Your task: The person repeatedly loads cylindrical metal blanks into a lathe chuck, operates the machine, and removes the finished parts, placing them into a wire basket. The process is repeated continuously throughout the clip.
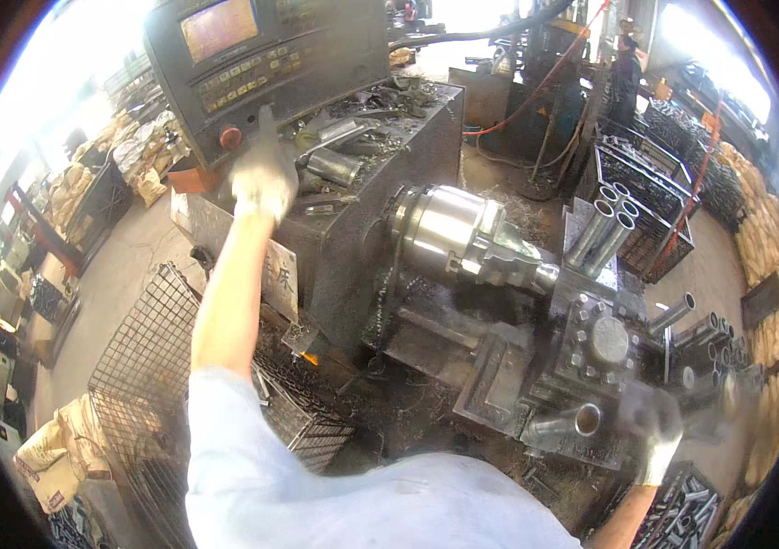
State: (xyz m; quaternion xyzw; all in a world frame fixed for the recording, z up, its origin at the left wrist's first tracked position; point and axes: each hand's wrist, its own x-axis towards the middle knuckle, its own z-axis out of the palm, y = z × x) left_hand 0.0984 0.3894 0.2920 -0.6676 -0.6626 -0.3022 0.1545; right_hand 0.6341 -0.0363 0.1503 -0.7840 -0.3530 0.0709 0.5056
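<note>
My left hand [266,178], in a pale work glove, reaches to the lower edge of the dark control panel [284,41]. One finger points up at the panel, blurred, and nothing shows in the hand. A red round button [230,138] lies just left of it. My right hand [657,430], also gloved, is smeared by motion beside the tool turret [582,352]; its fingers cannot be made out. A shiny chuck [449,224] sits in the middle of the lathe, with a bright metal workpiece [545,276] at its right end.
Metal tubes [607,224] stand bundled behind the turret, with more tubes [705,339] at its right. Metal pieces and shavings litter the machine top [389,123]. A wire basket [147,339] stands at left, a crate of small parts [682,512] at lower right. Sacks [769,256] line the right side.
</note>
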